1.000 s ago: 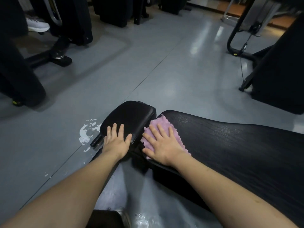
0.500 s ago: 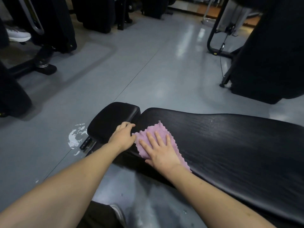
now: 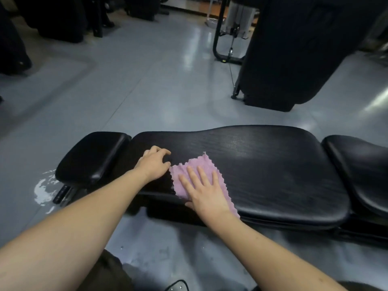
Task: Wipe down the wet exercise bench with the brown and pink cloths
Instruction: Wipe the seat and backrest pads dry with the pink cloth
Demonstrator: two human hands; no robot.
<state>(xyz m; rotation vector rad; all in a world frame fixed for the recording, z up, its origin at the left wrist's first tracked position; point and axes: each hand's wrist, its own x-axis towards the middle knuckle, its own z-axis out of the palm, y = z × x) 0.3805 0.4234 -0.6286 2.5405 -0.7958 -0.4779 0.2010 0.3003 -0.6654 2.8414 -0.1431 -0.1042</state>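
The black padded exercise bench [image 3: 273, 164] runs across the view, with a small head pad [image 3: 92, 156] at its left end and a seat pad [image 3: 361, 164] at its right. On the left part of the long pad lies a pink cloth [image 3: 201, 166]. My right hand [image 3: 203, 192] presses flat on the cloth with its fingers spread. Just left of the cloth, my left hand [image 3: 153, 164] rests on the pad with its fingers curled and fingertips on the surface. No brown cloth shows; the pad under that hand is too dark to read.
A white wet patch [image 3: 44, 190] marks the grey floor by the head pad. A large black machine [image 3: 294, 59] with a cable frame [image 3: 226, 38] stands behind the bench at right. More dark machines [image 3: 58, 19] stand at the back left. My knee [image 3: 105, 274] is below.
My right hand has slid the pink cloth rightward along the long pad. My left hand left the head pad, curled its fingers and now rests on the long pad. The view panned right.
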